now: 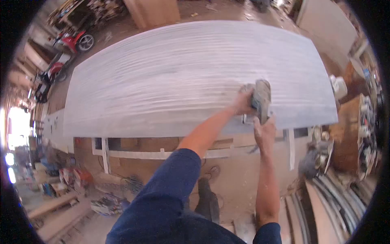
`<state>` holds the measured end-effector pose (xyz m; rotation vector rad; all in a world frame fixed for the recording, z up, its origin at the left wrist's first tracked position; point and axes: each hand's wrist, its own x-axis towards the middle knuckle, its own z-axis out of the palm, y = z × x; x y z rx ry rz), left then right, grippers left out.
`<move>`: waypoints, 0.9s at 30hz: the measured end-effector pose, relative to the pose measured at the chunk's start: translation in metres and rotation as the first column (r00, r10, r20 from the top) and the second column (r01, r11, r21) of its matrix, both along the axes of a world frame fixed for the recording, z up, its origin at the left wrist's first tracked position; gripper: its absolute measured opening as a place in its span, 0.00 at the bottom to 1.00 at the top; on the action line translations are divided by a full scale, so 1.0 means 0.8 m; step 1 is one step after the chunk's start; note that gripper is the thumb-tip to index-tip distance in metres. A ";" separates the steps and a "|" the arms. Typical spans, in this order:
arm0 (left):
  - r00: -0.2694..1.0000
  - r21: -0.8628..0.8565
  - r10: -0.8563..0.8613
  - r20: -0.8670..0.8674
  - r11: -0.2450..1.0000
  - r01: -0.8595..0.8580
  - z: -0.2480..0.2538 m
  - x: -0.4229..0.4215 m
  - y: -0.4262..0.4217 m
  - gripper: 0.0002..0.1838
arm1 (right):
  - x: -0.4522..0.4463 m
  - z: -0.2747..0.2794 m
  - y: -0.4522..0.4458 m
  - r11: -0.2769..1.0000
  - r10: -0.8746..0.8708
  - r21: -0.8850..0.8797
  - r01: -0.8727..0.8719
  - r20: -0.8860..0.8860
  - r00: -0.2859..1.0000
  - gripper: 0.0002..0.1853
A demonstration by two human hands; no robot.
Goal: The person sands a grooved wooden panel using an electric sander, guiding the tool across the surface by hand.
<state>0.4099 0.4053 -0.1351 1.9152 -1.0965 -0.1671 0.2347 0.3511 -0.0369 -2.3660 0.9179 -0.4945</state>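
A dusty, grey-green power tool [262,94], which looks like a belt sander, rests on a large pale panel [162,77] near its front edge, right of the middle. My left hand [244,102] is closed around the tool's left side, towards the front. At the near end of the tool, my right hand [265,129] grips the rear handle. Long white streaks run lengthwise over the panel's face. The tool's underside is hidden, and slight blur softens its details.
White-edged stand legs [105,154] hold the panel up. Metal lengths and boards [331,203] lie at the lower right. A red-wheeled vehicle [75,42] stands at the upper left. A white container [339,87] sits beyond the panel's right end. Tools and planks [57,205] clutter the lower left.
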 end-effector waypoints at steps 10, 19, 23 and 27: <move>0.988 0.120 0.156 0.004 0.981 -0.155 0.022 0.039 0.187 0.38 | 0.148 0.050 0.142 0.962 0.273 0.038 -0.271 -0.216 0.938 0.51; 0.923 0.070 0.376 0.081 0.921 -0.382 0.003 0.097 0.450 0.36 | 0.237 0.035 0.374 0.892 0.449 0.063 -0.447 -0.240 0.861 0.52; 0.844 0.149 0.520 0.130 0.831 -0.535 -0.017 0.106 0.564 0.32 | 0.274 0.024 0.482 0.793 0.595 0.020 -0.608 -0.236 0.768 0.53; 0.365 -0.389 -0.148 -0.919 0.204 -0.898 0.021 0.123 0.670 0.27 | 0.320 0.048 0.605 0.680 0.710 0.075 -0.730 -0.316 0.629 0.52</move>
